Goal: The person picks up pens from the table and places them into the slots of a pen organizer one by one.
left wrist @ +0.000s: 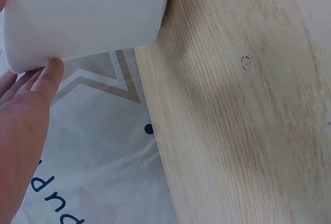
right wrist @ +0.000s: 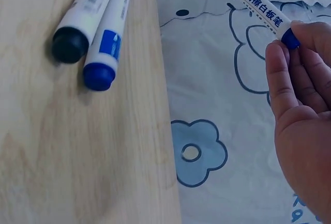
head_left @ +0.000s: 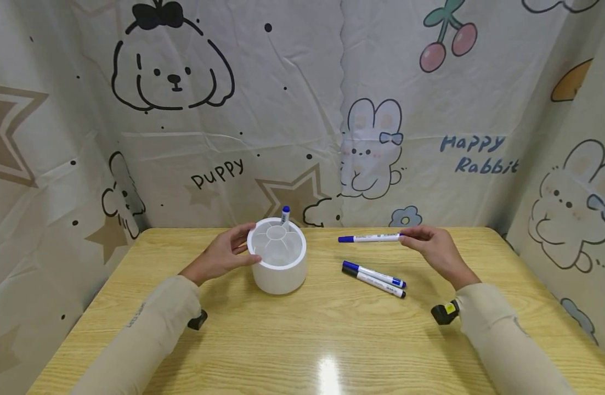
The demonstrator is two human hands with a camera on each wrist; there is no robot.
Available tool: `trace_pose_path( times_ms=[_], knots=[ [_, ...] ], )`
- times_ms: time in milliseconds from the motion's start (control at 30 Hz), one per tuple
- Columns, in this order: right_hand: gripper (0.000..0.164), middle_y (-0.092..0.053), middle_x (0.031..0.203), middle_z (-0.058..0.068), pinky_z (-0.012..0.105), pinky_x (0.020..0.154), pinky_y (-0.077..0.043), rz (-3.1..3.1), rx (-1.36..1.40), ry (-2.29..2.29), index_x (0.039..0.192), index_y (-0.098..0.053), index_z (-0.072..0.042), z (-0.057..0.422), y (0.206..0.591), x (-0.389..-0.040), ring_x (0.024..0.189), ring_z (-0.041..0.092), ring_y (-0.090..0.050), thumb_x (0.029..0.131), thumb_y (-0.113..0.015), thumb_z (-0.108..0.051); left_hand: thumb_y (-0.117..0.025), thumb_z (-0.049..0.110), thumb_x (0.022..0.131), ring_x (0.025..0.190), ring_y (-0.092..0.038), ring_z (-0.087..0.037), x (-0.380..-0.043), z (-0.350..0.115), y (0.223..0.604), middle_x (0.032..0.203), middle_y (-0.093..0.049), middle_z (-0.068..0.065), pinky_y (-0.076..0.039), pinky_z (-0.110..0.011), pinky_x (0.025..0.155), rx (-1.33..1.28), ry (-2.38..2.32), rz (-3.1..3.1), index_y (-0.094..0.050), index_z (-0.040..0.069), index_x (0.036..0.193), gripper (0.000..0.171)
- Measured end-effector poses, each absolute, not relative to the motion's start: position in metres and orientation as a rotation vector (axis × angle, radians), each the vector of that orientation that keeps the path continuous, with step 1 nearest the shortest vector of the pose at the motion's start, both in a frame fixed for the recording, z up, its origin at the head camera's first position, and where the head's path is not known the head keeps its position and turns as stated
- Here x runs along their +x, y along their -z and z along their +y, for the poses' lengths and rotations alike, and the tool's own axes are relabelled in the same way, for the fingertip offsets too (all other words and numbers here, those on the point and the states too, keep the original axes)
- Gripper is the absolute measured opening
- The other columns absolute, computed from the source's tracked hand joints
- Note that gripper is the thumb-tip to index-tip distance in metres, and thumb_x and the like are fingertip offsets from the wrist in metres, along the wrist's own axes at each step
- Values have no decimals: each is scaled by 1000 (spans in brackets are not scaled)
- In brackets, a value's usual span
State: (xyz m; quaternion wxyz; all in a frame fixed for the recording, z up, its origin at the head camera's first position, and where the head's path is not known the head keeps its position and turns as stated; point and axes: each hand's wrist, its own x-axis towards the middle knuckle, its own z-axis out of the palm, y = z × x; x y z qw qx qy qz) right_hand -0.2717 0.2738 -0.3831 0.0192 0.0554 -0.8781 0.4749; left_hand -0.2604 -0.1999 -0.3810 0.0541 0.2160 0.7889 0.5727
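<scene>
My left hand point(head_left: 226, 248) holds a round white pen holder point(head_left: 281, 278) by its left side, thumb at the front of the rim and fingers behind. The holder has a divided, translucent insert, and one blue-ended marker point(head_left: 285, 214) stands in a back compartment. In the left wrist view the holder's smooth wall point(left wrist: 85, 17) rests against the fingers. With thumb and fingertips, my right hand point(head_left: 433, 248) pinches a blue whiteboard marker point(head_left: 373, 238) by its blue tail end. That marker lies level, its cap pointing left toward the holder; its printed label point(right wrist: 258, 8) shows in the right wrist view.
Between the hands, a second blue marker point(head_left: 381, 275) and a black marker point(head_left: 378, 283) lie side by side on the wooden table point(head_left: 292, 340). Behind the table's far edge hangs a pale printed curtain point(head_left: 292, 120), which also runs along both sides.
</scene>
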Motion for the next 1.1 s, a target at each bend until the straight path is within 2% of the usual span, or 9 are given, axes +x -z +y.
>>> trace_pose_path(
  times_ms=[100, 400, 700, 967, 1100],
  knots=[
    [49, -64, 122, 19, 50, 101, -48, -2721, 187, -1483, 125, -64, 0, 269, 379, -273, 113, 32, -59, 97, -66, -40, -77, 0, 86, 139, -39, -41, -261, -199, 380, 151, -38, -29, -39, -47, 112, 649, -1733, 2400, -32, -10, 149, 78],
    [46, -64, 120, 16, 46, 100, -48, -2693, 219, -1511, 121, -65, -2, 256, 365, -278, 108, 27, -58, 95, -69, -40, -71, 1, 92, 140, -37, -42, -262, -198, 378, 153, -34, -30, -39, -47, 113, 643, -1701, 2407, -30, -10, 150, 72],
    [47, -63, 121, 15, 44, 102, -47, -2657, 280, -1599, 123, -64, 0, 237, 350, -282, 109, 24, -58, 95, -70, -38, -71, 1, 92, 140, -37, -42, -262, -200, 380, 154, -33, -30, -39, -45, 113, 655, -1698, 2403, -29, -11, 150, 73],
    [43, -66, 116, 11, 30, 93, -51, -2629, 309, -1628, 122, -65, 0, 224, 344, -288, 104, 20, -61, 95, -70, -33, -71, 1, 92, 140, -37, -42, -260, -200, 379, 153, -33, -30, -39, -45, 113, 652, -1701, 2401, -29, -11, 150, 73],
    [41, -67, 113, 9, 29, 92, -51, -2611, 327, -1660, 121, -66, 0, 218, 344, -289, 106, 25, -62, 95, -71, -31, -72, 1, 91, 140, -37, -42, -260, -201, 378, 153, -34, -30, -39, -44, 113, 656, -1700, 2404, -29, -11, 150, 73]
  ],
)
